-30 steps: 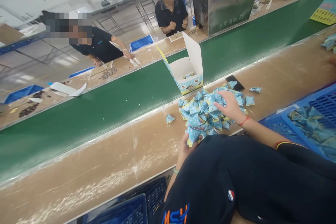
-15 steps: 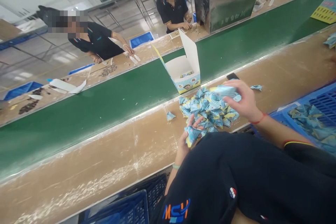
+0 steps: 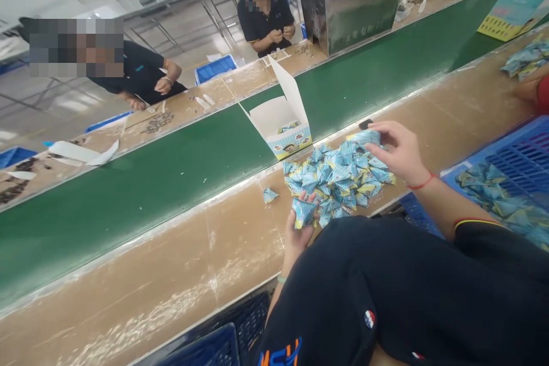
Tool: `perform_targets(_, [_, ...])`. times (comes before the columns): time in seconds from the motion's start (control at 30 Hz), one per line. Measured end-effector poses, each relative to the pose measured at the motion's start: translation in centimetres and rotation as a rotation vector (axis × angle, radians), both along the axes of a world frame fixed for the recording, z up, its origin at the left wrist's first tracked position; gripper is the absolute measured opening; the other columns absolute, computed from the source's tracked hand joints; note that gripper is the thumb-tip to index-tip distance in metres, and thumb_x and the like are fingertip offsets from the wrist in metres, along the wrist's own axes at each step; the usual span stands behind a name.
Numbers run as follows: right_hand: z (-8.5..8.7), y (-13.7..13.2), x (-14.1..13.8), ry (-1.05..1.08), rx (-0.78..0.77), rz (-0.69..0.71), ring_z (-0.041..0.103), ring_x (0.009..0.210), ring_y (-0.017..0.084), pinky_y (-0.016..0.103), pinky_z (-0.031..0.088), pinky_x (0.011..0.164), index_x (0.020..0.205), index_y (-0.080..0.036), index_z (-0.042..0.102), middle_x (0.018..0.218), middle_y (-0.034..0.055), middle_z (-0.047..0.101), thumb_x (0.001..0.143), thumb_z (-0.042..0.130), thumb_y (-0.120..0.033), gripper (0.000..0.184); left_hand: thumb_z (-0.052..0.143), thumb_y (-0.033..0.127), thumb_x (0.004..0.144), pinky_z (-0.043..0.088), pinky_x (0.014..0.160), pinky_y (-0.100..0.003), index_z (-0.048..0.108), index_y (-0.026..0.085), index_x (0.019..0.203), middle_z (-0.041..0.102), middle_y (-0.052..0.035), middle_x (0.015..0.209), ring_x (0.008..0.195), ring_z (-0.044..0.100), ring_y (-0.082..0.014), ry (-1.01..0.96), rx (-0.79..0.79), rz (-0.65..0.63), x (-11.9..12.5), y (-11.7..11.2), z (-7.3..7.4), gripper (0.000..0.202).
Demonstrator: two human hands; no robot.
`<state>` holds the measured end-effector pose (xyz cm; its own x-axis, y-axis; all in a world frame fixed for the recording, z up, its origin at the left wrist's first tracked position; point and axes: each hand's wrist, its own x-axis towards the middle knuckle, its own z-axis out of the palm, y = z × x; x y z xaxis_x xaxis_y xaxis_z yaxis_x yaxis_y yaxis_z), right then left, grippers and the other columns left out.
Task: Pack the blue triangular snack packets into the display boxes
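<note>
My left hand (image 3: 300,233) is closed around a small blue-and-yellow triangular packet (image 3: 303,213), low at the near edge of a heap. Over the heap's far right side, my right hand (image 3: 398,151) grips another blue packet (image 3: 362,138) between thumb and fingers. Between and beyond both hands spreads the heap of similar packets (image 3: 338,174) on the brown work surface. Just behind it stands an open printed carton (image 3: 291,142) with raised white flaps and some packets inside. A single packet (image 3: 270,195) lies apart on the left.
A green conveyor belt (image 3: 171,189) runs diagonally past the bench. To the right is a blue crate (image 3: 510,151) with packets; another dark blue crate (image 3: 206,349) sits below. A metal housing (image 3: 351,6) straddles the far side. Two people work opposite, and another person's arm (image 3: 529,88) shows at right.
The packet in my right hand was blurred and is now sharper, held slightly farther from me. My left hand still holds its packet, turned a little. The whole view has shifted.
</note>
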<state>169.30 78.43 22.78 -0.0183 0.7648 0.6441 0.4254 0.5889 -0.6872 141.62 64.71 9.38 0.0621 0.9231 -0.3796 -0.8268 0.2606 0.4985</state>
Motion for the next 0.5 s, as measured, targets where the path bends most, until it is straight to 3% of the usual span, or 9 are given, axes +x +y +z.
perform_targets(0.17, [-3.4, 1.1, 0.7, -0.088, -0.099, -0.034, 0.068, 0.097, 0.023, 0.038, 0.06, 0.079, 0.105, -0.02, 0.068, 0.109, 0.0096, 0.071, 0.086, 0.069, -0.043, 0.03, 0.082, 0.047, 0.074, 0.053, 0.076, -0.031, 0.068, 0.024, 0.123, 0.07, -0.0104, 0.124, 0.104, 0.067, -0.0248, -0.034, -0.045, 0.098, 0.0, 1.1, -1.2, 0.056])
perform_targets(0.33, [-6.7, 1.8, 0.0, -0.267, -0.209, 0.132, 0.07, 0.093, 0.025, 0.041, 0.06, 0.081, 0.103, -0.019, 0.07, 0.109, 0.011, 0.073, 0.085, 0.069, -0.044, 0.03, 0.078, 0.043, 0.08, 0.056, 0.081, -0.034, 0.068, 0.025, 0.119, 0.075, -0.0071, 0.112, 0.105, 0.069, -0.0238, -0.04, -0.111, 0.143, 0.4, 1.3, -1.3, 0.044])
perform_targets(0.5, [-9.3, 3.1, -1.6, -0.247, -0.3, 0.186, 0.069, 0.111, 0.028, 0.047, 0.057, 0.097, 0.121, -0.019, 0.067, 0.122, 0.0127, 0.071, 0.091, 0.061, -0.052, 0.045, 0.076, 0.041, 0.083, 0.059, 0.081, -0.035, 0.068, 0.027, 0.114, 0.076, -0.0026, 0.104, 0.1, 0.071, -0.0219, -0.038, -0.193, 0.203, 0.5, 1.7, -1.8, 0.035])
